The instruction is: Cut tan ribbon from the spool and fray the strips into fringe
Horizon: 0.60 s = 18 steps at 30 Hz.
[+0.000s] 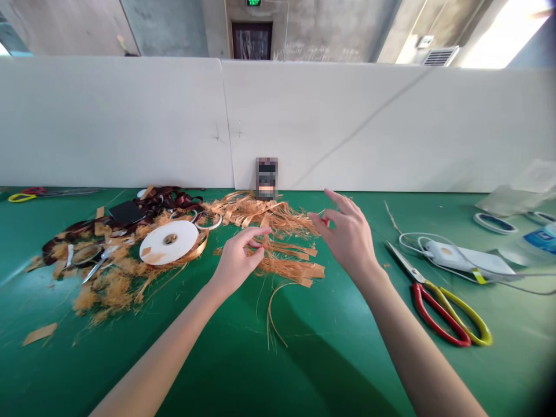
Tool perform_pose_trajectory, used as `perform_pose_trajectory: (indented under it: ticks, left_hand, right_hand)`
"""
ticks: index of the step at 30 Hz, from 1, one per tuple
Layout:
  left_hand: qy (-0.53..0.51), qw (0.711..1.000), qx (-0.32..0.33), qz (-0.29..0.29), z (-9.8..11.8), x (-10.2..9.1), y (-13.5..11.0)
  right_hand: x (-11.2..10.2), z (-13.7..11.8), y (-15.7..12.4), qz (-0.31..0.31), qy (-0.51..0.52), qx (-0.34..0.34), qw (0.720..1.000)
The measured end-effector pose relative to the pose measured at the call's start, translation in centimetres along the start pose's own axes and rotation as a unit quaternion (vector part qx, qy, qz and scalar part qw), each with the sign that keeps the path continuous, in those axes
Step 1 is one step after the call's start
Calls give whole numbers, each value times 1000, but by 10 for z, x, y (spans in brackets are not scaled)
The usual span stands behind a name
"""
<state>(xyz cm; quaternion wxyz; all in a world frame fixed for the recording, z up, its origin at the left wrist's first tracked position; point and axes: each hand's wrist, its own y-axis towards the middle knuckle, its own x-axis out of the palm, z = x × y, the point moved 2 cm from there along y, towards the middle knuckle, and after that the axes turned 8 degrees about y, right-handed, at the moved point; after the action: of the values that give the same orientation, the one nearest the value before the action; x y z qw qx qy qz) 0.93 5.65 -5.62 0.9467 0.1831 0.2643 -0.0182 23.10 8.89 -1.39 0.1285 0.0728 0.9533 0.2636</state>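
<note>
My left hand [240,252] pinches a short piece of tan ribbon [266,222] between thumb and fingers, with its upper end sticking out above the fingertips. To the right, my right hand [348,234] is raised over the table. Its thumb and a finger come together while the index finger stretches out; whatever they hold, if anything, is too fine to make out. Below and between the hands lie cut ribbon strips [295,269] with frayed ends. Behind them spreads a heap of frayed ribbon pieces [243,209]. A few loose threads [271,315] curl on the green table nearer me.
Large scissors [438,307] with red and yellow handles lie at right, beside a white power bank [471,259] with cables and a plastic bottle [538,243]. At left, a white ribbon spool [169,242] sits among fluff and dark ribbon [178,200]. A white partition [347,116] stands behind.
</note>
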Motion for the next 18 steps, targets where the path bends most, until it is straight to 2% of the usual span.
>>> perform_pose_trajectory:
  ticks: [4, 10, 15, 18]
  left_hand:
    - [-8, 1000, -28, 10, -6, -1, 0]
    - [-35, 996, -71, 29, -26, -3, 1]
    - [-62, 991, -111, 52, -46, -8, 6]
    - [-88, 987, -125, 51, -47, -9, 6]
  right_hand:
    - [-2, -6, -1, 23, 89, 61, 994]
    - [-17, -19, 3, -37, 239, 172, 955]
    - [-26, -22, -2, -98, 238, 233, 938]
    - [-26, -16, -9, -142, 192, 265, 934]
